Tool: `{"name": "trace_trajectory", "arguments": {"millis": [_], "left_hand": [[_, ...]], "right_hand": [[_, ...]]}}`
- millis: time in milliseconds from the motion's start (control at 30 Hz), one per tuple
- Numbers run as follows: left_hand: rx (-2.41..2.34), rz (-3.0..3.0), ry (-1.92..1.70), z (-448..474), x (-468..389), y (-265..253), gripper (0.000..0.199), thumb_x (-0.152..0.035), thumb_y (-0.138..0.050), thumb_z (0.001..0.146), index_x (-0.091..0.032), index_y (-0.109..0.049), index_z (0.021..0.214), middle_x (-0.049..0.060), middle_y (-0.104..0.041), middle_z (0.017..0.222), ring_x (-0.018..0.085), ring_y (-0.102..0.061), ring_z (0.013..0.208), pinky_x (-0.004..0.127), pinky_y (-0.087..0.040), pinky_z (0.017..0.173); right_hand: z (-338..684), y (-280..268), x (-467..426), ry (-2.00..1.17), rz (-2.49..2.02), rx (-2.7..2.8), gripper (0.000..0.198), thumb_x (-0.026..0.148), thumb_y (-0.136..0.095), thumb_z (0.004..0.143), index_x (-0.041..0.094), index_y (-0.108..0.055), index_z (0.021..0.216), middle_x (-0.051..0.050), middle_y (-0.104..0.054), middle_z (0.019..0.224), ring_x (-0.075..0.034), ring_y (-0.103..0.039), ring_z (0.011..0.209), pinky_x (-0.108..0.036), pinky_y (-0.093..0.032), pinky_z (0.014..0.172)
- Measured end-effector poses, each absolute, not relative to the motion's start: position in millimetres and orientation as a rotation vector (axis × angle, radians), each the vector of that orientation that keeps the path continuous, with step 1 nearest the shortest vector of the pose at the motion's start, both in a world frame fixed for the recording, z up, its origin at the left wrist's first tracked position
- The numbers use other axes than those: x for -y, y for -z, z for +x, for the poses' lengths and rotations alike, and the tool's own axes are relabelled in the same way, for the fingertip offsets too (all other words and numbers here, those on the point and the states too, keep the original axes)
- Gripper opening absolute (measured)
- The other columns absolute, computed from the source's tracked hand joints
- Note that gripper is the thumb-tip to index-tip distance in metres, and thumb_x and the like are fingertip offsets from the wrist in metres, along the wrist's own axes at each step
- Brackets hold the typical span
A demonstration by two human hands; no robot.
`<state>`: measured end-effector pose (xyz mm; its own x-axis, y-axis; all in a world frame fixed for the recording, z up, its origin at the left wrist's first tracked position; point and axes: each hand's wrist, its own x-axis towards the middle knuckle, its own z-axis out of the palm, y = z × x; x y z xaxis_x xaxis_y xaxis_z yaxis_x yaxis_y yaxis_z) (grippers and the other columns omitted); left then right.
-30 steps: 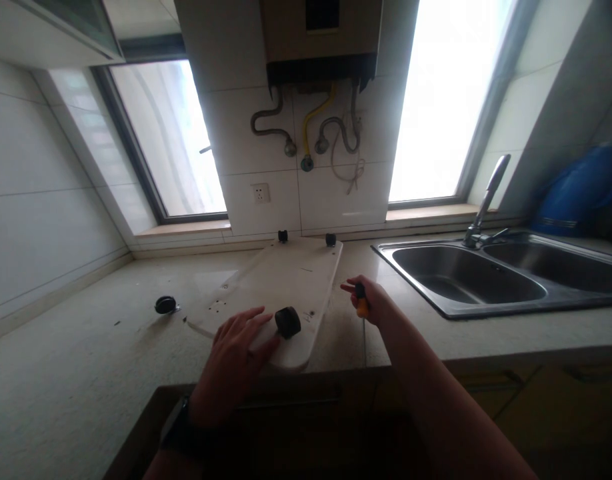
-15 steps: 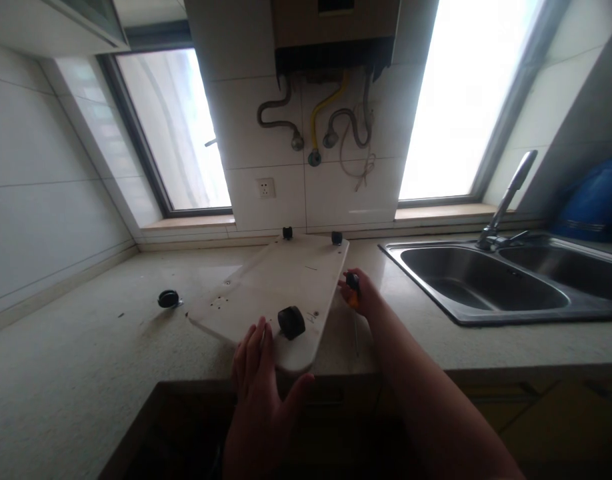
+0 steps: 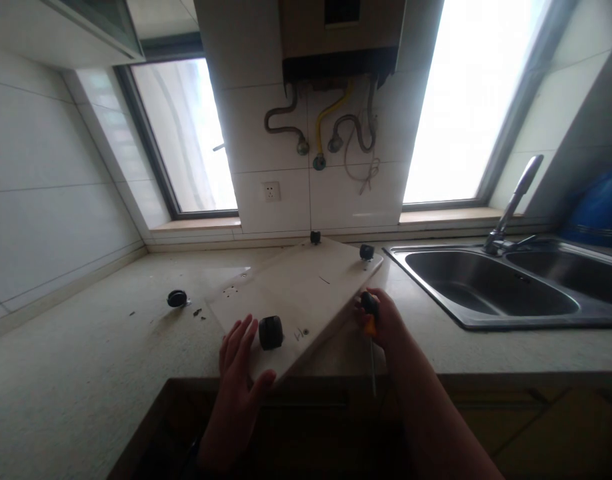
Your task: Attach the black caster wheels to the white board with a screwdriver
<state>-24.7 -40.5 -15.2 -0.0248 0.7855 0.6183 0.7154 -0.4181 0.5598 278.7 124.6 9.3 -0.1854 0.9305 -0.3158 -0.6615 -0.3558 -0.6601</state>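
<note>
A pale board [image 3: 281, 287] lies on the counter with black casters standing on three of its corners. The nearest caster [image 3: 271, 333] sits beside my left hand [image 3: 239, 367], which rests with fingers spread on the board's front corner. Screw holes [image 3: 231, 291] show at the left corner, where no caster is fitted. A loose caster [image 3: 177, 299] lies on the counter to the left. My right hand [image 3: 381, 320] grips a screwdriver [image 3: 371, 324] with a black and orange handle, its shaft pointing down toward me. That hand is by the board's right edge.
The stone counter [image 3: 111, 347] ends at a front edge over dark cabinets. To the right is a double steel sink [image 3: 466, 323] with a faucet [image 3: 516, 190]. Hoses [image 3: 281, 129] hang from a water heater [image 3: 341, 40] on the wall. Small dark bits [image 3: 198, 313] lie near the loose caster.
The board has turned clockwise, its far end swinging right and its near corner moving left with my left hand. My right hand with the screwdriver has shifted slightly right and nearer.
</note>
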Motion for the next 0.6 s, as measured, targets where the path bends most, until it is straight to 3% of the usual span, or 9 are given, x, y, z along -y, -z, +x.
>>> {"name": "trace_trajectory", "arguments": {"millis": [233, 467, 600], "left_hand": [[-1.465, 2.136, -1.356, -58, 23, 9, 0.059, -0.057, -0.042, 0.103, -0.036, -0.034, 0.157, 0.006, -0.03, 0.167, 0.032, -0.018, 0.158, 0.064, -0.019, 0.127], [-1.254, 2.031, -1.267, -77, 10, -3, 0.065, -0.067, -0.048, 0.097, -0.033, -0.043, 0.152, 0.007, -0.035, 0.165, 0.033, -0.013, 0.159, 0.062, -0.012, 0.129], [-1.228, 1.904, -1.249, -76, 13, -19, 0.072, -0.069, -0.056, 0.092, -0.028, -0.043, 0.15, 0.012, -0.041, 0.16, 0.036, -0.027, 0.154, 0.06, -0.021, 0.127]], "right_hand": [[298, -7, -74, -1.733, -0.736, 0.414, 0.01, 0.025, -0.058, 0.084, 0.017, -0.055, 0.079, -0.002, -0.055, 0.068, -0.006, -0.044, 0.047, -0.011, -0.032, 0.034], [312, -7, -32, -1.721, -0.766, 0.354, 0.01, 0.024, -0.064, 0.079, 0.017, -0.057, 0.08, 0.0, -0.05, 0.064, -0.005, -0.037, 0.043, -0.011, -0.029, 0.032], [316, -2, -14, -1.666, -0.788, 0.321, 0.014, 0.021, -0.069, 0.074, 0.018, -0.058, 0.082, 0.0, -0.053, 0.068, -0.005, -0.041, 0.045, -0.011, -0.031, 0.031]]}}
